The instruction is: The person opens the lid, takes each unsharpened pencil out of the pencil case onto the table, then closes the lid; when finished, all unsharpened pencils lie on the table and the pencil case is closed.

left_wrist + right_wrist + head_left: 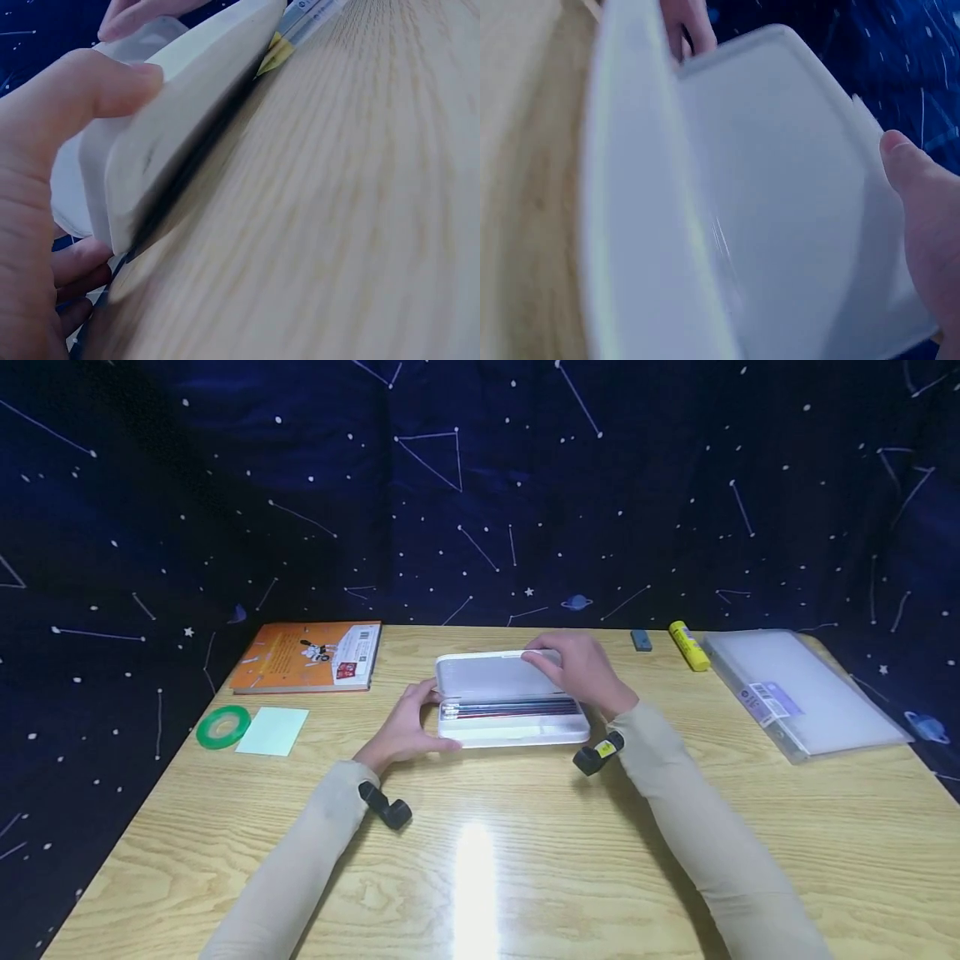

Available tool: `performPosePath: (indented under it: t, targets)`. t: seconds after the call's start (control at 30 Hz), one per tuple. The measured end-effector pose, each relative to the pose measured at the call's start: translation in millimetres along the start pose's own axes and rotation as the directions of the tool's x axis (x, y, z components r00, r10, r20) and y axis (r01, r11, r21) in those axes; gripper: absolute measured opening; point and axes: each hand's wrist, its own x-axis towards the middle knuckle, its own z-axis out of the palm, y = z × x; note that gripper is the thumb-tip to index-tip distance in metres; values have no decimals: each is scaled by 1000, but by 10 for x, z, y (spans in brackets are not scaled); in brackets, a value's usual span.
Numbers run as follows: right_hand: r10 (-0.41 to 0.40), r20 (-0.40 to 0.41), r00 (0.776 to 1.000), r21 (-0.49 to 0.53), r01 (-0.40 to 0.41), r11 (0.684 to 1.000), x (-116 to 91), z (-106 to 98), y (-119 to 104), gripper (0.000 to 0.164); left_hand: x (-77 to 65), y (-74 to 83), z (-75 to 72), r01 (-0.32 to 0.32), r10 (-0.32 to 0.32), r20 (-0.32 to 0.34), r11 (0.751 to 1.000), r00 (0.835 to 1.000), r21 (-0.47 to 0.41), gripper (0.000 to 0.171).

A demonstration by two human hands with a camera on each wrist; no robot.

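A white pencil case [517, 732] lies in the middle of the table with its lid [480, 677] raised at the back. Inside it, several pencils [510, 709] lie side by side along its length. My left hand [405, 727] grips the case's left end, the thumb on the front wall [180, 97] and fingers at the back. At the lid's upper right edge, my right hand [581, 670] pinches the rim, its thumb on the inner face. The right wrist view shows the lid's plain inside [795, 165] close up; the right fingers behind it are hidden.
An orange book [307, 657], green tape roll [223, 727] and pale green notepaper [273, 731] lie at left. Back right are a dark blue eraser-like block [641, 640], a yellow glue stick [688, 646] and a clear plastic folder case [810, 693]. A starry dark curtain [480, 510] borders the table.
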Motion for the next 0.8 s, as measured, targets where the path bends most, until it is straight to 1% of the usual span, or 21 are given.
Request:
performPosePath:
  t: [0.07, 0.17, 0.27, 0.33, 0.43, 0.53, 0.7, 0.8]
  targets:
    - [97, 42, 994, 44, -99, 994, 29, 0, 48, 25, 0, -12, -8, -11, 11, 2, 1000, 1000, 1, 112]
    - [224, 92, 970, 114, -234, 965, 90, 19, 118, 26, -2, -31, -16, -36, 36, 8, 999, 999, -17, 122]
    - [300, 122, 946, 157, -317, 935, 159, 47, 184, 25, -1, -45, -16, -54, 54, 16, 998, 998, -25, 130]
    - [337, 136, 932, 172, -357, 918, 196, 68, 224, 26, 1, -46, -11, -64, 64, 22, 998, 998, -19, 133]
    - [375, 157, 914, 186, -400, 897, 230, 94, 279, 28, 2, -44, -1, -74, 74, 31, 997, 997, 22, 134]
    - [395, 173, 902, 196, -425, 884, 250, 118, 331, 29, -1, -37, 3, -86, 83, 44, 994, 996, 69, 133]
    - [398, 185, 898, 210, -432, 877, 274, 163, 405, 31, 2, -32, 0, -74, 67, 59, 991, 996, 113, 132]
    - [409, 186, 893, 208, -443, 872, 282, 188, 431, 30, 7, -27, -2, -59, 52, 61, 991, 997, 119, 132]
